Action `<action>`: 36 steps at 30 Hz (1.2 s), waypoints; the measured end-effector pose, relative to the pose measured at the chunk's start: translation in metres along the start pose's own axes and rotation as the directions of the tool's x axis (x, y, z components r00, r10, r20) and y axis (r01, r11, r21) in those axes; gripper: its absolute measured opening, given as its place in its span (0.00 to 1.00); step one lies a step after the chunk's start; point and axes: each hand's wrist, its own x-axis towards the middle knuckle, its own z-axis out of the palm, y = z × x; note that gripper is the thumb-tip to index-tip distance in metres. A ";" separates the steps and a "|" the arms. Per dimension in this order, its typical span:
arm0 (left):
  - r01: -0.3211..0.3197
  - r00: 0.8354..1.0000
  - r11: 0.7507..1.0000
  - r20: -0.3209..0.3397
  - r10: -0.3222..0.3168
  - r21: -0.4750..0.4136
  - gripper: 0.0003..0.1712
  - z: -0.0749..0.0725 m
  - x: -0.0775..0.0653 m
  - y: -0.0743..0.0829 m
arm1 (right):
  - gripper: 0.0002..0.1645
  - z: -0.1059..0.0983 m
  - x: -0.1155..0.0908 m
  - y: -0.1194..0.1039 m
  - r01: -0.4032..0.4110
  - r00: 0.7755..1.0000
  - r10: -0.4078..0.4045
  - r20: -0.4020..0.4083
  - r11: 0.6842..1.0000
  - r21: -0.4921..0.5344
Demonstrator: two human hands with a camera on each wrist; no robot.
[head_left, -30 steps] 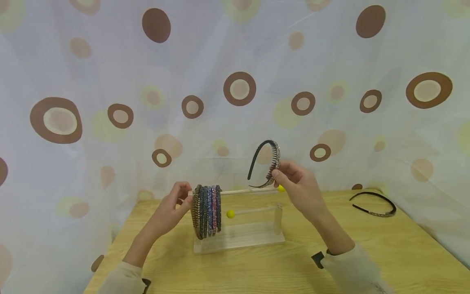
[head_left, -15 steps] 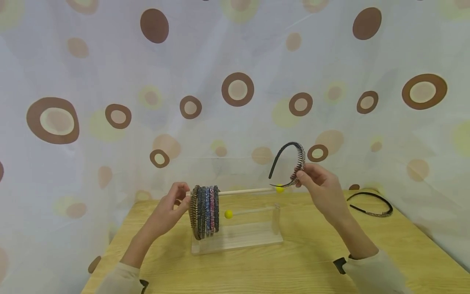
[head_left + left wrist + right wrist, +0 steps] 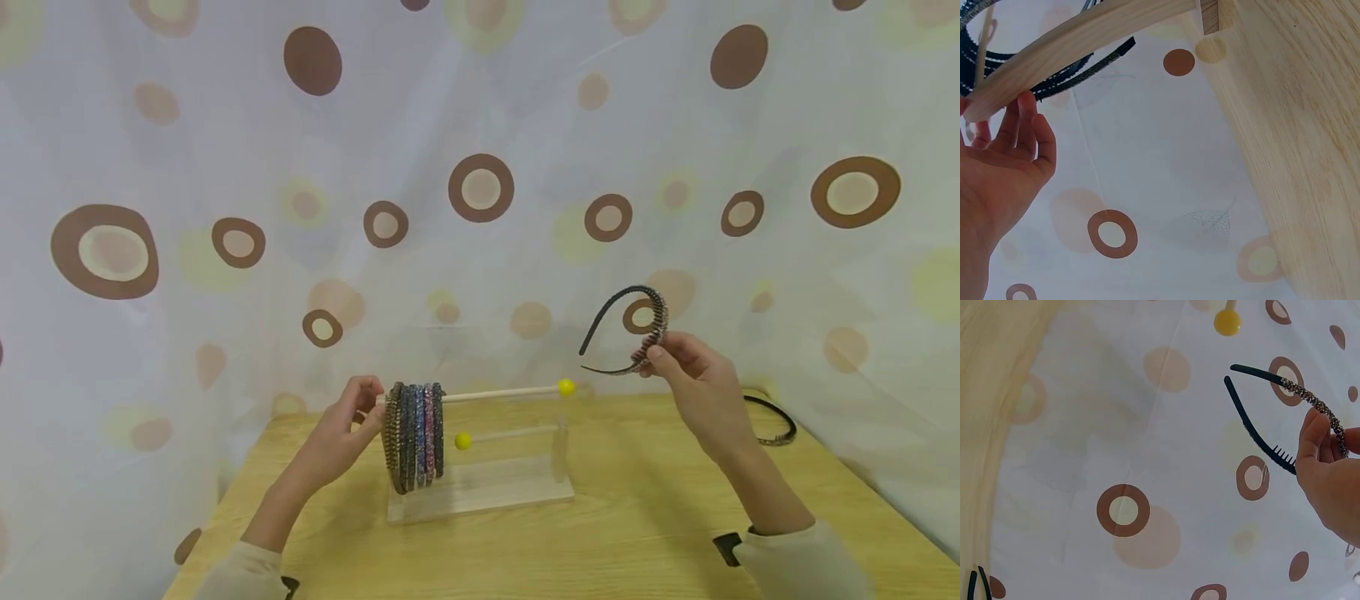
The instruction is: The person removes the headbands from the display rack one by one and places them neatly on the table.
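Note:
My right hand (image 3: pixel 708 396) pinches a black toothed headband (image 3: pixel 618 290) with a glittery band, held up in the air right of the rack's upper rod. In the right wrist view the headband's (image 3: pixel 1259 439) two tips point toward the yellow ball (image 3: pixel 1227 322) on the rod end, apart from it. My left hand (image 3: pixel 347 433) grips the left upper end of a wooden headband rack (image 3: pixel 510 490); in the left wrist view its fingers (image 3: pixel 1025 119) hold the wooden upright (image 3: pixel 1085 47). Several glittery headbands (image 3: pixel 420 437) hang side by side on the upper rod (image 3: pixel 502 394), close to that hand.
Another black headband (image 3: pixel 783 421) lies on the wooden table (image 3: pixel 615 542) at the right, partly behind my right forearm. The rack's lower rod ends in a yellow ball (image 3: pixel 462 441). A dotted curtain (image 3: pixel 480 100) stands behind the table.
My right hand has moved to the right with the headband, from above the upper rod to beyond its yellow ball. The left hand keeps its hold on the rack.

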 end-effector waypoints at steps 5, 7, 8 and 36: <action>-0.008 1.000 1.000 -0.003 0.008 -0.003 0.13 0.002 -0.003 -0.002 | 0.21 -0.006 -0.001 0.010 -0.028 1.000 0.028 0.010 0.999 -0.027; -0.010 1.000 1.000 -0.001 0.010 -0.004 0.13 0.002 -0.004 -0.002 | 0.21 -0.008 -0.002 0.015 -0.036 0.999 0.037 0.010 0.999 -0.035; -0.011 1.000 1.000 0.000 0.011 -0.005 0.13 0.002 -0.004 -0.003 | 0.21 -0.009 -0.002 0.018 -0.038 0.999 0.039 0.009 0.999 -0.037; -0.012 1.000 1.000 0.002 0.012 0.002 0.12 0.004 0.000 -0.002 | 0.19 -0.040 0.003 0.100 -0.199 0.973 0.215 -0.090 0.967 0.159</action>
